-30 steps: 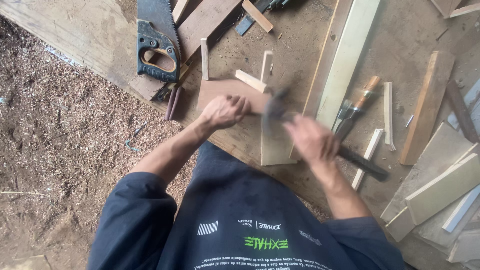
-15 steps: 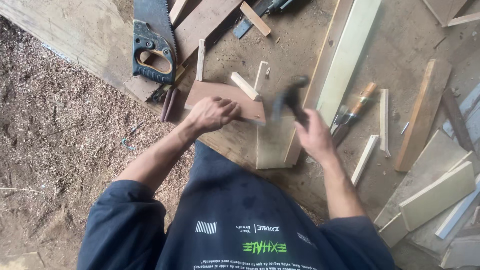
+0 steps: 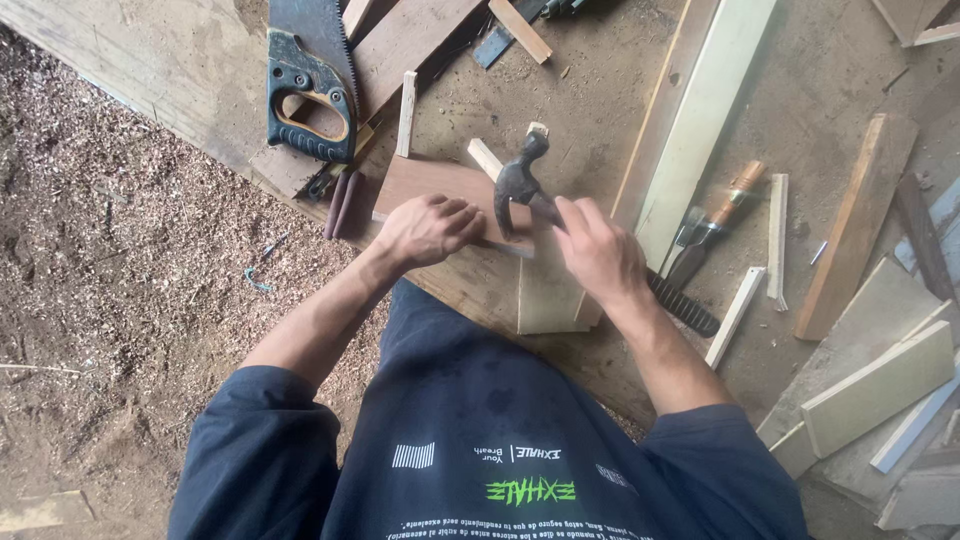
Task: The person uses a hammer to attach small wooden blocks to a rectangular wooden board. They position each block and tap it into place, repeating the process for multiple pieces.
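Note:
My right hand point(image 3: 598, 250) is closed around the handle of a dark claw hammer point(image 3: 520, 182), whose head hangs just above a reddish-brown wooden board point(image 3: 430, 183). My left hand point(image 3: 428, 230) presses down on that board's near edge, fingers curled over it. A pale upright plank point(image 3: 548, 290) stands under my hands, joined to the brown board. The hammer's ribbed black grip point(image 3: 682, 303) sticks out behind my right wrist. Whether a nail sits under the hammer head is hidden.
A handsaw with a black handle point(image 3: 305, 95) lies at the bench's far left. A wooden-handled chisel point(image 3: 715, 220) rests to the right, beside a long pale plank point(image 3: 700, 120). Several offcuts point(image 3: 880, 385) clutter the right side. Sawdust covers the floor point(image 3: 120, 300) on the left.
The hammer has swung from low by my right hand up and over to the brown board. My right hand moved left toward my left hand, which stayed on the board.

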